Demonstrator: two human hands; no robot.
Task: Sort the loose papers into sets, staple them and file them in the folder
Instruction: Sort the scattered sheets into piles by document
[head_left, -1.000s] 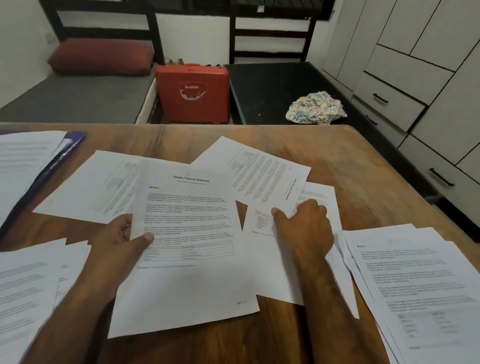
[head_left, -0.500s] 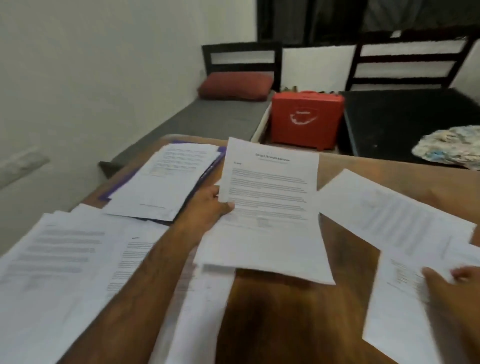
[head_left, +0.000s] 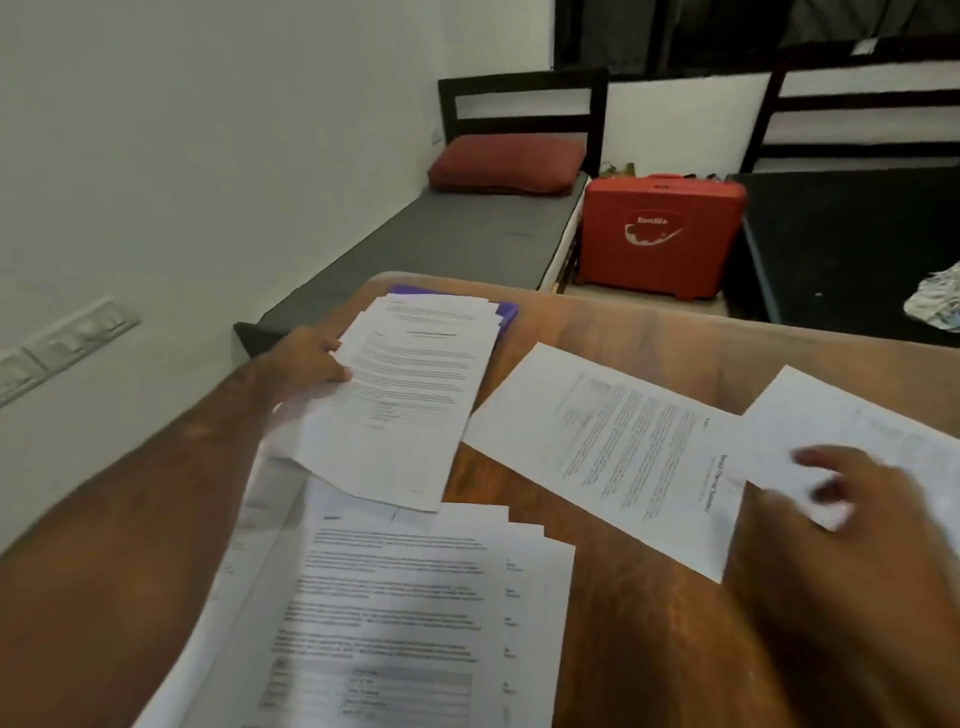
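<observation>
Closest to me a fanned near stack (head_left: 415, 597) of printed pages lies on the wooden table (head_left: 639, 649), its edges stepped rather than squared. To the right, the right hand (head_left: 852, 488) is over the near corner of a loose right sheet (head_left: 831, 415). It is too blurred for me to say whether the fingers press the paper flat or pinch it. Between the two arms a middle sheet (head_left: 613, 452) lies turned sideways and alone, its right end tucked under that right sheet. Farther off, the left hand (head_left: 311, 358) pinches the left edge of a held sheet (head_left: 405, 405), thumb on top. The sheet hangs over the far pile (head_left: 441, 306), which sits on the purple folder (head_left: 508, 313) at the table's far left corner. This looks like the sorting stage, one page being added to its set, with nothing stapled that I can see. To do it well I would lower the page flat and slide it up until its top and left edges meet those beneath, since its near end now overhangs towards the near stack. I would let go only once it rests, so the pile does not skew. Beyond the table stand a red case (head_left: 660, 234) and a pillow (head_left: 506, 163) on a bed.
</observation>
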